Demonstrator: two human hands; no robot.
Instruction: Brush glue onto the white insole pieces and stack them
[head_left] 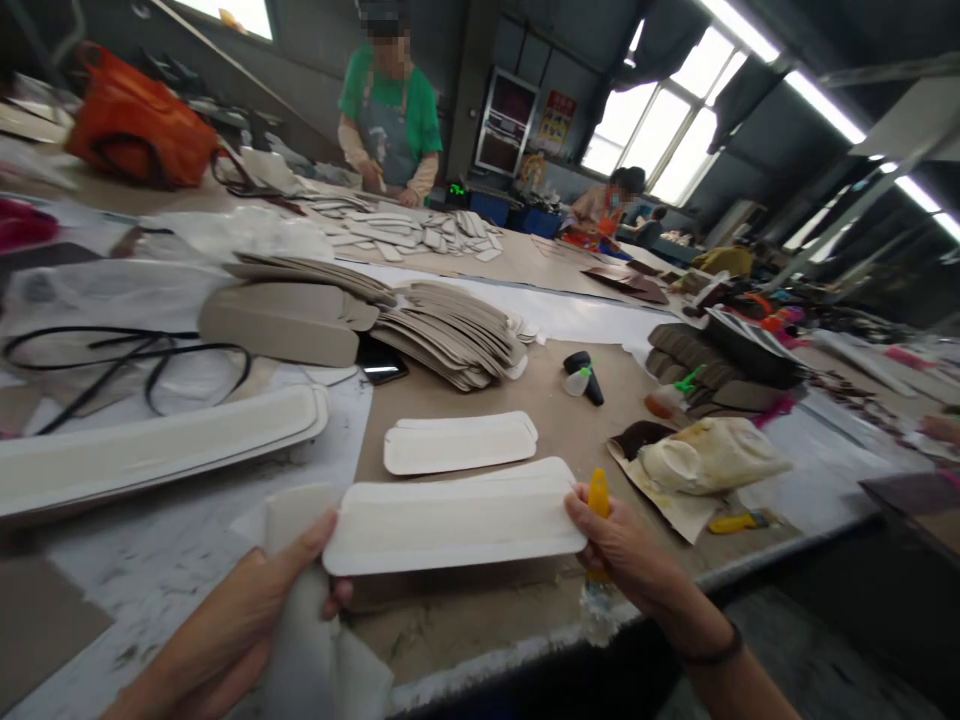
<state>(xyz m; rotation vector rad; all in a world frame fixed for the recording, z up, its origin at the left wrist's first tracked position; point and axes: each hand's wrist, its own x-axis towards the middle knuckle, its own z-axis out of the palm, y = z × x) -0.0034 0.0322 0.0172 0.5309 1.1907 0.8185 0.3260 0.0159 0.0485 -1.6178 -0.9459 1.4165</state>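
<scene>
White panel (454, 525) was held.
Left hand (255, 590) pinched its left end; right hand (628, 548) gripped its right, plus yellow-handled brush (598, 492).

panel pair (461, 447): behind front panel (454, 525) | phone (384, 366): left of bottles (577, 382)

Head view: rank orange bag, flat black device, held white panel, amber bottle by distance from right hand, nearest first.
1. Held white panel: right end in right hand
2. Amber bottle: beyond, slightly right
3. Flat black device: ahead, left
4. Orange bag: far back left
</scene>
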